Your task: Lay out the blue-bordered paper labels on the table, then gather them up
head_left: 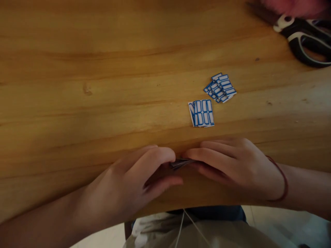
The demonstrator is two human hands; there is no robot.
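Observation:
Near the table's front edge, my left hand (pixel 139 172) and my right hand (pixel 232 165) hold a thin stack of paper pieces (pixel 181 163) between them, seen nearly edge-on. The fingers of both hands are closed on its two ends, and the faces of the pieces are hidden. Just beyond my hands lies a small pile of blue-bordered label sheets (pixel 203 113), roughly squared up. Behind it and to the right, a second pile of the same label sheets (pixel 221 88) is fanned out unevenly.
Black-and-white-handled scissors (pixel 307 39) lie at the far right corner, beside a fluffy pink thing (pixel 297 7). Everything rests on a wooden table (pixel 103 86). My lap, with pale cords (pixel 181 227), shows below the table's front edge.

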